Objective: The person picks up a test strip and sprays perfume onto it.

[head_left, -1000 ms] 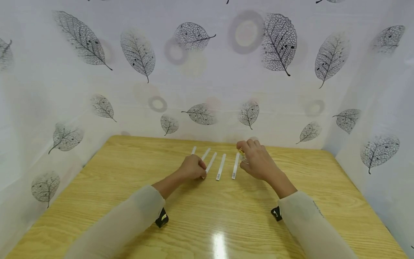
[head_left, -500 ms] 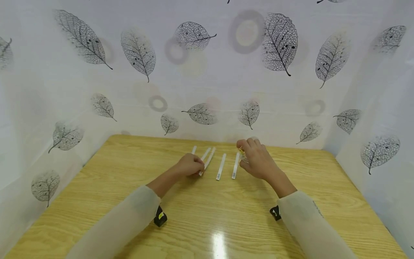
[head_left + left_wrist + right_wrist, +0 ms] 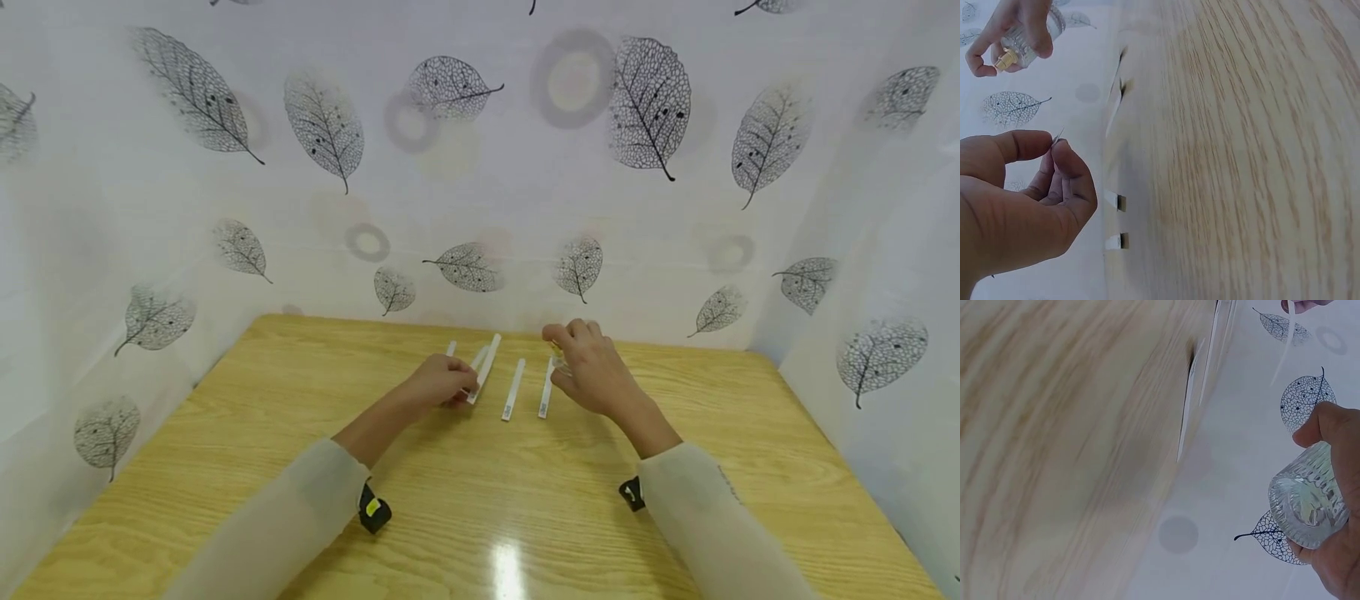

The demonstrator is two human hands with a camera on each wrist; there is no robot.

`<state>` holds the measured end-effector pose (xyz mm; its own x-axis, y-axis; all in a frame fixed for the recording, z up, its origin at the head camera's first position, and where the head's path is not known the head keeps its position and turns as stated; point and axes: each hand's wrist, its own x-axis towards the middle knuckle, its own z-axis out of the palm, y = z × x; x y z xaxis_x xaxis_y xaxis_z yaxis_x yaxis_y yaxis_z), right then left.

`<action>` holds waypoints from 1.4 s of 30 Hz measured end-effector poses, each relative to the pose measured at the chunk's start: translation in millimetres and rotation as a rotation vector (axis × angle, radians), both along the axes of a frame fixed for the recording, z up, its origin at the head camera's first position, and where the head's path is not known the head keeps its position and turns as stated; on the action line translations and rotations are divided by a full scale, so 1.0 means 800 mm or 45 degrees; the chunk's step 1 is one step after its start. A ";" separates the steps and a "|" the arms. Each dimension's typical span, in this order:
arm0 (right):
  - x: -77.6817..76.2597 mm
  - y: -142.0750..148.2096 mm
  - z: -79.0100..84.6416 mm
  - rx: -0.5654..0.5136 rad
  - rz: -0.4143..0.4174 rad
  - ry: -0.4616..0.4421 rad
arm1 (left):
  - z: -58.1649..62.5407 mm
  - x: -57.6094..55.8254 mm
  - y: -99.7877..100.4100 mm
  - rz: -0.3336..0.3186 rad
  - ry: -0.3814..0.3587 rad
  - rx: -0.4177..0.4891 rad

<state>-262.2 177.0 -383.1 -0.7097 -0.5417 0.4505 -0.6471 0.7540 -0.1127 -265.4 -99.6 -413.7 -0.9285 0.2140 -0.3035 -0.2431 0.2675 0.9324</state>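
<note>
My left hand (image 3: 441,381) pinches a white paper test strip (image 3: 487,360) by its near end, between thumb and forefinger. The strip is raised off the table and tilts away toward the back; in the left wrist view it shows only as a thin edge. A faceted clear glass perfume bottle (image 3: 1310,497) with a gold spray nozzle (image 3: 1006,59) is gripped in my right hand (image 3: 596,371), off the table. In the head view the fingers hide most of the bottle. The nozzle faces toward the strips' side, with the forefinger at it.
Further white strips lie spread on the wooden table (image 3: 480,483): one (image 3: 513,390) between the hands, one (image 3: 546,392) beside the right hand, and two partly behind the left hand. A leaf-print curtain (image 3: 480,167) hangs behind the table's back edge.
My left hand has lifted the strip from the table and shifted it slightly left, its far end now higher. My right hand with the perfume bottle has barely moved.
</note>
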 end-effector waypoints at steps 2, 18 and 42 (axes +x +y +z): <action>0.000 -0.002 0.000 -0.008 0.001 0.008 | 0.002 0.002 0.002 -0.002 -0.001 0.022; -0.010 -0.018 -0.004 0.020 -0.056 -0.013 | 0.015 0.019 0.015 -0.027 0.001 0.158; -0.019 -0.024 -0.016 0.098 -0.240 0.067 | 0.015 0.030 0.029 -0.097 -0.014 0.168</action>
<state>-277.1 157.6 -395.8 -0.7784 -0.4360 0.4515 -0.4973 0.8673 -0.0198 -241.1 -76.2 -401.9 -0.9048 0.3224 -0.2782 -0.2374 0.1605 0.9581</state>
